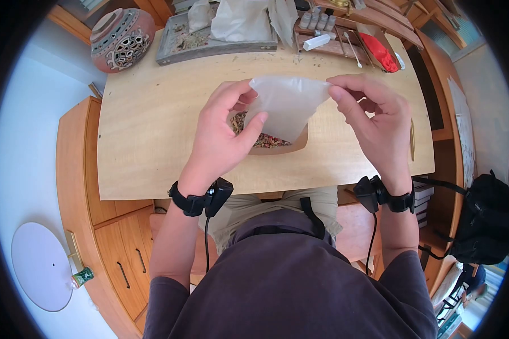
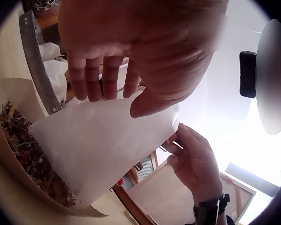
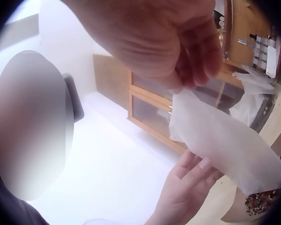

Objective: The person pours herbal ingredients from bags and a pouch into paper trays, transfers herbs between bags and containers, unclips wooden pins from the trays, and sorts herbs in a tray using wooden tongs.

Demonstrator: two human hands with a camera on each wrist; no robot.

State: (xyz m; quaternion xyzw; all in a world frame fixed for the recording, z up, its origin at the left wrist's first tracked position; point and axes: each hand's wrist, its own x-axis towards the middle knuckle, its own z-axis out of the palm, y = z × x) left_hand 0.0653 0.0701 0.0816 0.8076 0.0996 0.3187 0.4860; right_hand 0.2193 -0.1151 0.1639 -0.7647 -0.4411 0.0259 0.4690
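Note:
A thin white sheet or pouch (image 1: 285, 107) hangs slanted over an open container (image 1: 300, 141) of dried, mixed-colour plant bits (image 1: 266, 141). My right hand (image 1: 379, 116) pinches its upper right corner between thumb and index finger. On the other side my left hand (image 1: 223, 127) holds the opposite edge, its thumb in front and fingers partly behind, as the left wrist view shows with the white piece (image 2: 107, 140). In the right wrist view the lower end of the white piece (image 3: 234, 150) lies over the container's plant bits (image 3: 262, 201). Whether it is one layer or two, I cannot tell.
A grey tray (image 1: 220, 51) with white bags and plant scraps stands at the table's back, beside a patterned round pot (image 1: 123, 40). Back right are small jars (image 1: 318, 21), a wooden rack and a red cloth (image 1: 379, 52). A thin stick (image 1: 412, 140) lies near the right edge.

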